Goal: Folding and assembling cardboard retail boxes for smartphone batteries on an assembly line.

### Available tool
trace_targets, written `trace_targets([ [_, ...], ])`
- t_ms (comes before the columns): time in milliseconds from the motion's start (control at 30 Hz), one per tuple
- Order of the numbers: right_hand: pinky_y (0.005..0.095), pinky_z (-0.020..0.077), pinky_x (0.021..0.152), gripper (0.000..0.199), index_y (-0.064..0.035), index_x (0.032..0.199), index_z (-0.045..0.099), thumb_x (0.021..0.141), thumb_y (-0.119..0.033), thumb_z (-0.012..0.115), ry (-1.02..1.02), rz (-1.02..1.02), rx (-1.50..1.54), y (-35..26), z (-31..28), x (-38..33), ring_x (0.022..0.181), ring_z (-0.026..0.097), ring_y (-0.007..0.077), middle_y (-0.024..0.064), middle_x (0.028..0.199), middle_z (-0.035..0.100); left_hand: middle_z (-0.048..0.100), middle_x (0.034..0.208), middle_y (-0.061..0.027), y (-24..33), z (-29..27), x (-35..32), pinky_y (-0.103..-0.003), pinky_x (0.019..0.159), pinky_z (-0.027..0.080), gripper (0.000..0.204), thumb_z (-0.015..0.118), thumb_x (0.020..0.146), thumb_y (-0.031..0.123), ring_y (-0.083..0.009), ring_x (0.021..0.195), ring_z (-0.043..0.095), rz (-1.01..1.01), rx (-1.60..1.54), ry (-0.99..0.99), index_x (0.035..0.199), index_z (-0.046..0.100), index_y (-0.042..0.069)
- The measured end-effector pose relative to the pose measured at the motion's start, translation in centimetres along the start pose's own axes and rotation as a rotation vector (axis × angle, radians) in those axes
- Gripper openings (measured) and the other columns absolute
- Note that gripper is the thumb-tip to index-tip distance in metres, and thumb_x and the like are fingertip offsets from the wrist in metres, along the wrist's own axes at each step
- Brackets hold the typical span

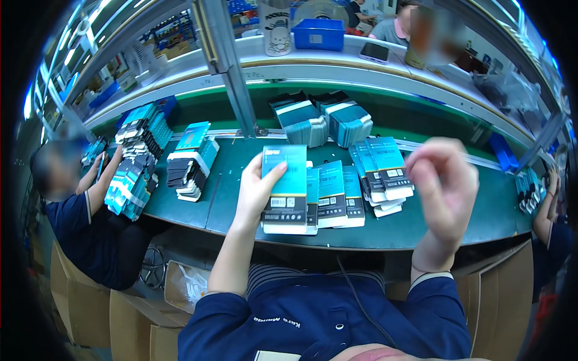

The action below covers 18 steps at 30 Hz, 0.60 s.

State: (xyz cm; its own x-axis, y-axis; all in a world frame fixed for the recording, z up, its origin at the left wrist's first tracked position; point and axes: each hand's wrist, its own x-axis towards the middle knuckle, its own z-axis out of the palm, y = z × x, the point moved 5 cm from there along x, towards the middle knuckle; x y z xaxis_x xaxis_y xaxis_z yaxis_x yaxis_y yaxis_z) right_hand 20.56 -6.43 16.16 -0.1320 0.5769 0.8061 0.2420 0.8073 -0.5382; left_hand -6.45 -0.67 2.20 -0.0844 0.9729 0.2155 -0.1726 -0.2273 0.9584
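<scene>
My left hand (256, 186) grips a teal and black flat packaging box (285, 192), its thumb across the printed face. The box stands nearly upright over the near part of the green table. My right hand (445, 186) is raised to the right, its fingers curled in toward the thumb and slightly blurred; whether anything is inside them is hidden. Between my hands, several similar boxes (331, 192) lie overlapping beside the held one. A small stack of the same boxes (385, 165) sits just left of my right hand.
Banded bundles of flat boxes (298, 120) stand at the table's back; another bundle (191, 159) lies left. A tall pile (141, 141) is beside a co-worker (84, 204). Another co-worker's hands (549, 186) show far right. A metal post (232, 78) rises behind; cardboard cartons (78, 295) stand below.
</scene>
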Motion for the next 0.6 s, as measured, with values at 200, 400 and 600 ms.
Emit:
trace_targets([
  [200,0.0425,0.0484,0.079,0.037,0.0058,0.096,0.059,0.086,-0.029,0.062,-0.885,0.293,-0.317,3.0,4.1,-11.3,0.089,0.06,0.0386,0.0239,0.093,0.062,0.062,0.103,-0.0142,-6.6,-1.6,-0.2,-0.031,0.083,0.047,0.032,0.065,0.085,0.013,-0.0177,0.095,0.06,0.047,0.352,0.145,0.108,0.052,-0.005],
  [400,0.0491,0.0387,0.096,0.05,0.0091,0.106,0.052,0.084,-0.034,0.065,-0.535,0.373,-0.503,5.5,5.6,-16.6,0.111,0.044,0.0482,0.0401,0.125,0.039,0.061,0.104,-0.0225,-8.1,-1.1,-0.5,-0.038,0.084,0.045,0.047,0.065,0.083,0.031,-0.0301,0.096,0.058,-0.127,0.576,0.061,0.11,0.049,-0.004],
  [600,0.0492,0.0368,0.093,0.047,0.0053,0.1,0.054,0.082,-0.037,0.067,-0.441,0.406,-0.626,7.0,6.7,-17.5,0.111,0.042,0.0444,0.0398,0.131,0.035,0.059,0.105,-0.021,-7.1,0.6,-0.9,-0.037,0.09,0.041,0.056,0.065,0.082,0.037,-0.0336,0.103,0.055,0.059,1.11,0.059,0.118,0.047,-0.003],
])
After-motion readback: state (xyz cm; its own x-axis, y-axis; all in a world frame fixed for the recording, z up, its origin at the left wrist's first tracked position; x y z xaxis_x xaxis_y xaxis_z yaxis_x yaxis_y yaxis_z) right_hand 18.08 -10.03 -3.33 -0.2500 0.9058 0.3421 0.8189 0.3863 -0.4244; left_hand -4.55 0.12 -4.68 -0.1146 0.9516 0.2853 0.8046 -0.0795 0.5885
